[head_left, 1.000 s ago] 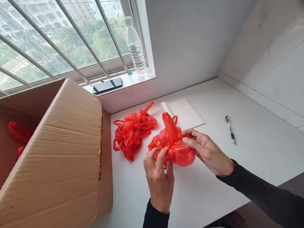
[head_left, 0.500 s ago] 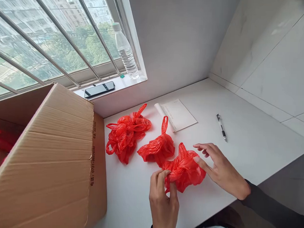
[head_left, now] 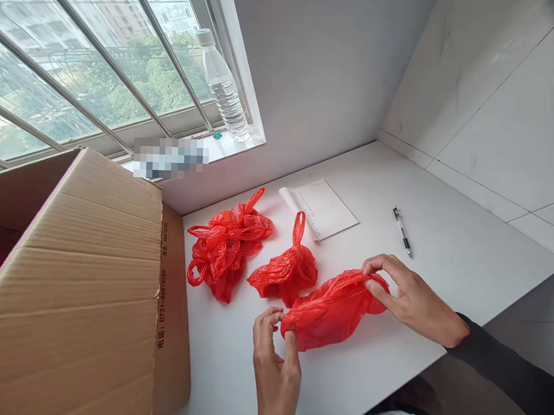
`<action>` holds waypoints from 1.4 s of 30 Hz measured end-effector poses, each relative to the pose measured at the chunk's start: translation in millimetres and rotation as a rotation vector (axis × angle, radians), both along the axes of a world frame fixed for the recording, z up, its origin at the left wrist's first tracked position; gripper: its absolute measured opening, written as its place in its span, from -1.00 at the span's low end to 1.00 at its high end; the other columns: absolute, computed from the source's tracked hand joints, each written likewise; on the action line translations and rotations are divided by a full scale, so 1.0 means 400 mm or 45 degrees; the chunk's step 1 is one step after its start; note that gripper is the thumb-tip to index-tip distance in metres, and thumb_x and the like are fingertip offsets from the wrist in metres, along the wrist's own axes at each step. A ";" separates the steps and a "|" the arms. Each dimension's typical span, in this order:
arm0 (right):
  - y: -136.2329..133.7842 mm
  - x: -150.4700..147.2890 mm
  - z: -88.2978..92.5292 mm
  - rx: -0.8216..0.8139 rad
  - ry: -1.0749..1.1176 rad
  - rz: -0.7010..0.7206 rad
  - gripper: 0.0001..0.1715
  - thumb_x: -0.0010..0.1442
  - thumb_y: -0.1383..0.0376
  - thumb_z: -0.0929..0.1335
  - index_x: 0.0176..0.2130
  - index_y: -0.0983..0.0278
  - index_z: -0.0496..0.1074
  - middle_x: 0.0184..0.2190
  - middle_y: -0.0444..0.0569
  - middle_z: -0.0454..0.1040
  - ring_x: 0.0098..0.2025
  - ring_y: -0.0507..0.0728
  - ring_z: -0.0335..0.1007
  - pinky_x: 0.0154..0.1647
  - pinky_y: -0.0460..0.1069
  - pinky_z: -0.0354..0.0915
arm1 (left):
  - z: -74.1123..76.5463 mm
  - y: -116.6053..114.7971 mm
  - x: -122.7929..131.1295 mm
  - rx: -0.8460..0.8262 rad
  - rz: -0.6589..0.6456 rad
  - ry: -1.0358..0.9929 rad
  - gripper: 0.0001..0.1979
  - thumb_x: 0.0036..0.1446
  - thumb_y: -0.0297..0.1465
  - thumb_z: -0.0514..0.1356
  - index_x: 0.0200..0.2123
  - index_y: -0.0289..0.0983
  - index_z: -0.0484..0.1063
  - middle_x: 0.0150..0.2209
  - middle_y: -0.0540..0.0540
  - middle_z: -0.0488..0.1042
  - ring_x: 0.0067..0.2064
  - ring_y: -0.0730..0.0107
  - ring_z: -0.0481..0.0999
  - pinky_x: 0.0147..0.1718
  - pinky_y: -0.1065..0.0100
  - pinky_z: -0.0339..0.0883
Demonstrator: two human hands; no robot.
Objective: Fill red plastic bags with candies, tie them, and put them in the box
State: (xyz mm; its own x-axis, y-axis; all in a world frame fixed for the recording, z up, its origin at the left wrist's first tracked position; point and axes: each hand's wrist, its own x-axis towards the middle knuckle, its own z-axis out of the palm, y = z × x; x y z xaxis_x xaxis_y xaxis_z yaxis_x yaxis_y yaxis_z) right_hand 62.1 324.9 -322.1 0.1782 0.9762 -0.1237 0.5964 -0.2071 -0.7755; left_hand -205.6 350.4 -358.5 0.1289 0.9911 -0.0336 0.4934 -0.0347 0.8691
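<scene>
A red plastic bag (head_left: 332, 312) is stretched out between my two hands, low over the white table (head_left: 462, 238). My left hand (head_left: 276, 353) pinches its left end between thumb and fingers. At the other end, my right hand (head_left: 396, 290) grips the bag with thumb and fingertips. Just behind it lies a second red bag (head_left: 288, 271), bunched, its handle loop sticking up. Farther left is a heap of crumpled red bags (head_left: 228, 242) with several loops showing.
A cardboard box (head_left: 74, 285) stands at the left, with something red inside. Behind the bags lies a notepad (head_left: 326, 209), and a pen (head_left: 402, 232) is to its right. The windowsill holds a water bottle (head_left: 224, 90) and a blurred-out object (head_left: 172, 159).
My right hand has closed on the bag's right end, and my left hand has moved left. The bunched bag is now pulled out wider and flatter.
</scene>
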 end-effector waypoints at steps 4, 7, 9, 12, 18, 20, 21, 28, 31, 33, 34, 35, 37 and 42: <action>0.012 -0.016 0.000 -0.058 0.054 0.082 -0.75 0.37 0.24 0.29 0.05 0.10 0.26 -0.01 -0.05 0.38 0.05 0.17 0.34 0.10 0.13 0.31 | -0.016 0.041 0.034 0.081 -0.320 -0.056 -0.46 0.22 -0.53 0.13 0.25 -0.07 0.24 0.23 -0.17 0.34 0.27 0.11 0.33 0.12 0.06 0.41; 0.039 -0.030 0.001 -0.070 0.013 0.105 -0.81 0.39 0.17 0.28 -0.01 0.11 0.34 -0.07 -0.05 0.41 0.01 0.19 0.34 0.05 0.14 0.30 | -0.045 0.103 0.059 0.052 -0.386 -0.060 -0.51 0.20 -0.57 0.12 0.17 -0.14 0.38 0.19 -0.19 0.38 0.26 0.08 0.35 0.24 -0.07 0.27; 0.058 -0.033 0.005 -0.052 0.070 0.030 -0.79 0.43 0.09 0.23 -0.12 0.13 0.36 -0.15 -0.06 0.42 -0.09 0.18 0.35 -0.10 0.10 0.31 | -0.058 0.145 0.062 0.059 -0.338 -0.070 -0.61 0.22 -0.56 0.09 0.06 -0.19 0.48 0.17 -0.23 0.39 0.25 0.05 0.36 0.22 -0.09 0.26; 0.073 -0.035 0.019 0.009 0.277 -0.104 -0.71 0.44 0.01 0.21 -0.15 0.14 0.31 -0.26 -0.11 0.39 -0.23 0.14 0.31 -0.24 0.05 0.30 | -0.038 0.172 0.052 0.103 -0.270 -0.117 -0.66 0.23 -0.55 0.09 0.00 -0.18 0.49 0.21 -0.21 0.37 0.29 0.05 0.31 0.25 -0.07 0.23; 0.047 -0.049 0.068 0.011 0.511 -0.097 -0.68 0.43 -0.01 0.24 -0.21 0.16 0.30 -0.37 -0.17 0.31 -0.36 0.07 0.22 -0.32 0.00 0.27 | 0.086 0.091 0.014 -0.089 -0.116 -0.412 -0.82 0.31 -0.29 0.20 -0.04 -0.15 0.44 0.09 -0.16 0.50 0.14 0.10 0.48 0.06 0.16 0.40; 0.028 -0.052 0.084 0.030 0.508 -0.073 -0.66 0.44 -0.01 0.24 -0.24 0.17 0.30 -0.36 -0.14 0.32 -0.34 0.09 0.24 -0.30 0.01 0.28 | 0.111 0.058 0.005 -0.246 0.027 -0.625 -0.76 0.28 -0.21 0.26 -0.06 -0.18 0.44 0.02 -0.16 0.54 0.07 0.11 0.53 -0.04 0.25 0.44; 0.018 -0.052 0.090 0.053 0.493 -0.064 -0.67 0.44 0.00 0.23 -0.23 0.16 0.31 -0.33 -0.12 0.35 -0.31 0.10 0.27 -0.26 0.03 0.31 | 0.118 0.046 0.002 -0.297 0.109 -0.716 -0.71 0.24 -0.18 0.29 -0.06 -0.19 0.43 -0.02 -0.16 0.56 0.03 0.11 0.55 -0.11 0.29 0.46; -0.017 -0.049 0.106 0.154 0.479 -0.054 -0.81 0.41 0.06 0.28 -0.09 0.10 0.33 -0.18 -0.06 0.46 -0.15 0.20 0.43 -0.11 0.11 0.43 | 0.159 0.017 -0.004 -0.286 0.296 -0.713 -0.67 0.18 -0.10 0.33 -0.16 -0.20 0.46 -0.20 -0.11 0.56 -0.19 0.20 0.55 -0.36 0.39 0.40; -0.026 -0.059 0.139 0.284 0.439 -0.190 -0.73 0.36 0.12 0.35 0.03 0.03 0.30 0.00 -0.03 0.44 0.04 0.26 0.43 -0.02 0.17 0.43 | 0.187 0.016 -0.012 -0.049 0.318 -0.514 -0.75 0.23 -0.16 0.30 -0.12 -0.17 0.52 -0.06 -0.12 0.52 -0.03 0.17 0.51 -0.14 0.32 0.42; -0.037 -0.074 0.175 0.666 0.294 -0.338 -0.59 0.26 0.24 0.43 0.06 0.01 0.31 0.03 -0.02 0.40 0.09 0.26 0.39 0.09 0.21 0.38 | 0.203 0.015 -0.018 0.180 0.289 -0.352 -0.83 0.25 -0.25 0.29 -0.12 -0.13 0.57 0.00 -0.10 0.45 0.06 0.18 0.45 0.00 0.30 0.38; -0.042 -0.083 0.193 0.876 0.196 -0.346 -0.56 0.22 0.31 0.44 0.05 0.00 0.33 -0.01 -0.03 0.40 0.06 0.24 0.40 0.10 0.21 0.37 | 0.209 0.015 -0.018 0.278 0.265 -0.287 -0.85 0.25 -0.29 0.29 -0.12 -0.12 0.59 -0.01 -0.10 0.43 0.08 0.19 0.43 0.04 0.30 0.35; -0.044 -0.094 0.207 1.021 0.105 -0.263 -0.56 0.21 0.38 0.43 0.03 0.01 0.36 -0.07 -0.03 0.41 0.00 0.22 0.41 0.08 0.19 0.37 | 0.213 0.013 -0.017 0.357 0.244 -0.251 -0.85 0.24 -0.33 0.30 -0.12 -0.10 0.61 -0.04 -0.08 0.41 0.06 0.22 0.42 0.04 0.32 0.34; -0.038 -0.116 0.221 0.993 -0.056 0.146 -0.57 0.27 0.44 0.36 0.06 0.02 0.36 -0.14 -0.04 0.45 -0.06 0.20 0.42 -0.01 0.14 0.39 | 0.220 0.009 -0.009 0.438 0.211 -0.268 -0.83 0.24 -0.39 0.30 -0.12 -0.09 0.62 -0.14 -0.05 0.40 -0.05 0.30 0.44 -0.05 0.37 0.36; 0.025 -0.144 0.166 0.439 -0.533 0.821 -0.74 0.46 0.39 0.14 -0.05 0.24 0.37 -0.20 0.02 0.50 -0.18 0.21 0.41 -0.16 0.16 0.34 | 0.225 -0.015 0.002 0.331 0.359 -0.414 -0.80 0.21 -0.34 0.35 -0.08 -0.12 0.56 -0.27 0.00 0.52 -0.25 0.40 0.49 -0.19 0.43 0.41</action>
